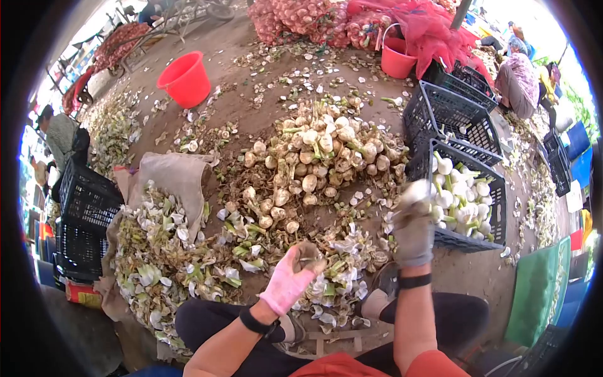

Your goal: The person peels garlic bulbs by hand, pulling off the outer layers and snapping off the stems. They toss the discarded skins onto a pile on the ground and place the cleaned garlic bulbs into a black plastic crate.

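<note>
My left hand (292, 276), in a pink and pale glove, is above the peelings in front of my knees. Its fingers curl toward the thumb; what lies between them, if anything, I cannot make out. My right hand (413, 235), in a dirty grey glove, is smeared by motion beside the dark crate (468, 240) of white garlic bulbs (461, 198). A pale blur shows at its fingertips, too smeared to name. Ahead of both hands lies a heap of untrimmed garlic (320, 151) with brown roots and stem stubs.
Garlic peelings (157, 257) pile up at left by a sack cloth (173, 182). Stacked black crates (85, 213) stand further left; another dark crate (449, 116) is behind the filled one. Red buckets (186, 81) and net sacks (301, 22) are beyond. Other people sit at both sides.
</note>
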{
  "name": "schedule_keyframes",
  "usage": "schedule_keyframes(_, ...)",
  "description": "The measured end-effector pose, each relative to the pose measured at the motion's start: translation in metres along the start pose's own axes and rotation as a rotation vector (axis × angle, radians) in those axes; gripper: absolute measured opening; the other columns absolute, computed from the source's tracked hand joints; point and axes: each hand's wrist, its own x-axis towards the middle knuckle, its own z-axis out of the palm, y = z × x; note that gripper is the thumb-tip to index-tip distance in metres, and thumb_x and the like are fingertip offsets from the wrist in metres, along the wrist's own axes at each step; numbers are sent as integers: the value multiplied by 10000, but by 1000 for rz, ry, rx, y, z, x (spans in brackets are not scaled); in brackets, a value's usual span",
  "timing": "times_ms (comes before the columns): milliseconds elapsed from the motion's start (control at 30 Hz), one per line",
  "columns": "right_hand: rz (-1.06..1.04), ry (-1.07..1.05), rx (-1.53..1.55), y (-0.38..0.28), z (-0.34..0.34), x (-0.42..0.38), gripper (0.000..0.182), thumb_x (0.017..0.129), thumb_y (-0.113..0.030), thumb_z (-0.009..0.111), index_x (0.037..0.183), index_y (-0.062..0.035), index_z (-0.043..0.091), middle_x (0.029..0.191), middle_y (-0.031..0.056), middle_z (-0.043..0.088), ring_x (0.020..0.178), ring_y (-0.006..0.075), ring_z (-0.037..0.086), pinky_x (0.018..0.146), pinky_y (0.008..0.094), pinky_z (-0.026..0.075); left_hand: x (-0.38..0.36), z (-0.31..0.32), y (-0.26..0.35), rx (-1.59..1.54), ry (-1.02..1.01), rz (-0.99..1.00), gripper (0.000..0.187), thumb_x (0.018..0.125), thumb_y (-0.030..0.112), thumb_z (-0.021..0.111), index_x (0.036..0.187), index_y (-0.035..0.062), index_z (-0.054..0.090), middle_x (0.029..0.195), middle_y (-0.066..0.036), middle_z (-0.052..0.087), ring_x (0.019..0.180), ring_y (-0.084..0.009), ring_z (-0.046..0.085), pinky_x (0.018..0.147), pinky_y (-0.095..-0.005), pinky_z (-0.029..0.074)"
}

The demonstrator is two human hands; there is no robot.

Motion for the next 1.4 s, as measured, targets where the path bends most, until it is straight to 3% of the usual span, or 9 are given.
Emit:
schedule_keyframes(167,204,14,-590,47,-12,69,83,855,-115,694,937,-111,686,962,62,693,781,117,622,659,247,523,4,-8,5,6,-73,-89,409,879,111,648,1228,-21,479,1128,-73,556,1038,-145,548,931,-280,465)
schedule_keyframes(300,-109,-422,-1665,178,-61,124,398,772,-149,662,1169,-142,632,1108,168,639,1048,335,611,923,416,482,8,-10,10,-86,-38,-227,398,882,84,643,1234,-18,487,1132,-66,554,1050,-137,541,937,-285,456)
schedule_keyframes(400,150,-308,-2078,223,-40,143,518,770,-165,662,1272,-171,531,1237,207,523,1113,385,553,929,448,466,10,-15,14,-179,-27,-305,411,878,42,636,1253,-17,478,1140,-69,556,1050,-135,554,923,-281,467)
schedule_keyframes(500,29,-323,-2094,247,-58,151,414,779,-180,637,1191,-173,594,1119,249,575,1034,411,583,887,454,485,13,-21,13,-131,-25,-352,412,876,31,630,1256,-16,478,1139,-65,556,1045,-132,559,915,-279,473)
schedule_keyframes(667,429,-368,-1469,209,-30,43,427,761,-145,738,1162,-128,592,1117,166,639,1026,338,611,888,384,490,22,-26,11,-94,54,-230,439,841,-6,643,1251,10,486,1140,-53,551,1011,-131,557,894,-271,483)
schedule_keyframes(800,-3,-471,-1144,153,25,-30,460,726,-94,751,1161,-73,603,1128,154,631,1049,331,602,880,361,487,29,-31,-15,195,285,-5,573,814,-1,684,1316,17,407,1169,-72,536,1052,-160,547,917,-289,477)
schedule_keyframes(933,-146,-598,-1185,106,59,-66,463,731,-6,701,1178,-70,601,1218,142,597,1095,298,595,924,336,477,27,-33,-24,-123,96,-26,607,808,27,724,1312,-26,389,1245,-115,515,1118,-162,538,946,-304,473)
schedule_keyframes(1067,242,-336,-456,77,56,-81,345,848,68,583,1188,10,581,1219,73,597,1126,164,558,978,299,439,11,-21,7,-135,104,92,587,770,-10,728,1290,17,457,1135,-79,561,1058,-165,558,941,-289,473)
schedule_keyframes(1400,143,-369,-597,62,83,-94,162,912,-102,639,1004,25,601,897,41,674,745,91,623,697,233,505,-19,-2,21,767,252,743,500,658,32,745,1133,64,594,1058,-141,578,965,-338,607,833,-354,509)
